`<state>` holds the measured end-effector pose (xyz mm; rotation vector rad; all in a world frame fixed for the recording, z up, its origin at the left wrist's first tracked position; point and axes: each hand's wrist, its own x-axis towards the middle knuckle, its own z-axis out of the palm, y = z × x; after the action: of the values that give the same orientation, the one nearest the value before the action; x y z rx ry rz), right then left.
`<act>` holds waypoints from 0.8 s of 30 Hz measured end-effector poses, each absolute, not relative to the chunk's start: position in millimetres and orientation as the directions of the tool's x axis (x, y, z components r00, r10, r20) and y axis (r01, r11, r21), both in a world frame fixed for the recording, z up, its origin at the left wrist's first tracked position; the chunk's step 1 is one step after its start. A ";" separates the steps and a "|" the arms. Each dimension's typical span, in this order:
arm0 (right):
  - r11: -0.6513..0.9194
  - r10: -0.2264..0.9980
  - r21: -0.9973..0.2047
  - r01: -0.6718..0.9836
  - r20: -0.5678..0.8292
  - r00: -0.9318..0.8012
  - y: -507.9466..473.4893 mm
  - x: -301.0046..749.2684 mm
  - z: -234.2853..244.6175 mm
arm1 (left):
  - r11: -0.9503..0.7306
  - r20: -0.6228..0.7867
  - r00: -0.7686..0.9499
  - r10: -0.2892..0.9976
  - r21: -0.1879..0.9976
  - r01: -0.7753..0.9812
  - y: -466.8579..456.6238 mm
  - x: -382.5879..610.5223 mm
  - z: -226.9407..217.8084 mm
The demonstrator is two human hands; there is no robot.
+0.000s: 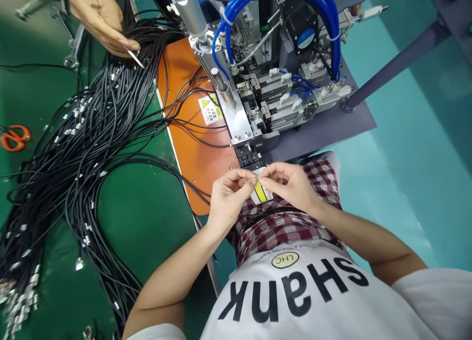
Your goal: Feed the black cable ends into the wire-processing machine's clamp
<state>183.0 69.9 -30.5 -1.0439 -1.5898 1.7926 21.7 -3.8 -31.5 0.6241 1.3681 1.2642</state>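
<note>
My left hand (230, 192) and my right hand (289, 182) meet just in front of the machine's black fixture (250, 158). Both pinch the end of a thin black cable (258, 214), whose small metal tip (259, 176) shows between the fingertips. The cable runs back under my left wrist toward the big bundle. A yellow and white label (261, 193) lies under my hands.
A large heap of black cables with metal ends (81, 148) covers the green mat at left. Another person's hand (101, 17) holds a thin metal piece at the top left. Orange scissors (14, 137) lie at the left edge. The machine (273, 74) with blue hoses stands ahead on an orange plate (191, 148).
</note>
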 end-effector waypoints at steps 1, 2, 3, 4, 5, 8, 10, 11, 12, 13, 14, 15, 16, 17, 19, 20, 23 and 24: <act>-0.163 0.805 -0.981 0.104 -0.193 -0.561 69.3 181.9 -31.4 | 0.286 -0.358 -0.243 0.902 0.915 -0.285 -3.8 21.6 -31.3; -0.152 0.810 -0.983 0.105 -0.185 -0.556 68.8 181.1 -32.1 | 0.287 -0.358 -0.242 0.902 0.915 -0.283 -3.9 21.4 -31.1; -0.141 0.815 -0.984 0.106 -0.176 -0.552 68.3 180.5 -32.6 | 0.291 -0.361 -0.240 0.901 0.914 -0.281 -3.9 21.2 -30.7; -0.126 0.820 -0.986 0.107 -0.164 -0.549 67.9 180.2 -33.0 | 0.295 -0.364 -0.239 0.900 0.914 -0.280 -3.9 20.9 -30.3; -0.103 0.828 -0.989 0.106 -0.145 -0.541 67.4 179.9 -33.4 | 0.298 -0.366 -0.238 0.900 0.913 -0.278 -3.9 20.6 -29.9; -0.053 0.855 -0.995 0.088 -0.091 -0.510 66.5 179.3 -34.8 | 0.308 -0.377 -0.223 0.899 0.906 -0.289 -3.2 19.7 -29.0; -0.102 0.848 -0.993 0.066 -0.122 -0.516 66.6 179.2 -35.7 | 0.326 -0.400 -0.202 0.894 0.890 -0.320 -2.5 19.1 -28.8; -0.147 0.832 -0.987 0.059 -0.156 -0.532 67.0 179.5 -35.9 | 0.336 -0.414 -0.192 0.890 0.880 -0.336 -2.1 18.9 -28.7; -0.188 0.814 -0.981 0.057 -0.188 -0.550 67.4 180.1 -35.8 | 0.345 -0.425 -0.185 0.886 0.871 -0.350 -1.7 18.7 -28.6; -0.213 0.799 -0.975 0.060 -0.210 -0.564 68.0 180.8 -35.4 | 0.350 -0.433 -0.181 0.883 0.865 -0.361 -1.4 18.6 -28.4; -0.220 0.791 -0.973 0.066 -0.217 -0.572 68.5 181.7 -34.7 | 0.352 -0.437 -0.180 0.881 0.861 -0.367 -1.1 18.5 -28.2; -0.213 0.790 -0.974 0.072 -0.215 -0.575 69.0 182.7 -33.8 | 0.352 -0.438 -0.180 0.881 0.860 -0.369 -0.9 18.5 -27.9; -0.198 0.791 -0.977 0.078 -0.207 -0.576 69.3 183.6 -32.9 | 0.351 -0.436 -0.181 0.881 0.861 -0.369 -0.8 18.6 -27.6; -0.178 0.796 -0.981 0.081 -0.192 -0.575 69.6 184.4 -32.1 | 0.349 -0.434 -0.181 0.883 0.863 -0.366 -0.7 18.7 -27.5; -0.123 0.806 -0.988 0.090 -0.152 -0.572 69.9 185.6 -30.9 | 0.344 -0.426 -0.182 0.886 0.868 -0.359 -1.0 18.8 -27.5; -0.091 0.812 -0.991 0.094 -0.128 -0.569 70.0 186.1 -30.4 | 0.342 -0.423 -0.181 0.888 0.870 -0.356 -1.2 18.8 -27.7; 0.002 0.828 -0.995 0.102 -0.056 -0.558 70.3 187.0 -28.8 | 0.341 -0.418 -0.181 0.890 0.875 -0.343 -1.9 18.3 -29.1; 0.021 0.831 -0.994 0.104 -0.040 -0.555 70.4 187.1 -28.1 | 0.342 -0.417 -0.183 0.890 0.877 -0.337 -2.1 18.1 -29.5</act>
<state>187.1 70.4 -28.1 -0.9576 -1.7149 1.5874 18.1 -2.1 -29.5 0.5677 1.3204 1.2082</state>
